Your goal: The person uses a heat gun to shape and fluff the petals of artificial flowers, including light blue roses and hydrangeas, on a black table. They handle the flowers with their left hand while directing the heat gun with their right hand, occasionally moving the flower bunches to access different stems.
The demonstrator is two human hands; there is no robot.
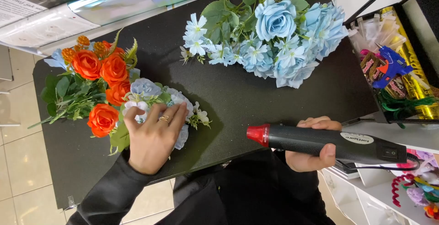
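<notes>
Heat gun [329,143] in right hand [311,154]

Single head-mounted view, looking almost straight down from above the person's chest onto a black tabletop [256,101] — close range, the table filling most of the frame. The person's dark-clothed lap and forearms enter from the bottom edge; pale floor tiles [18,161] show at left, white shelving [379,197] at lower right — no second view shares the scene.
</notes>
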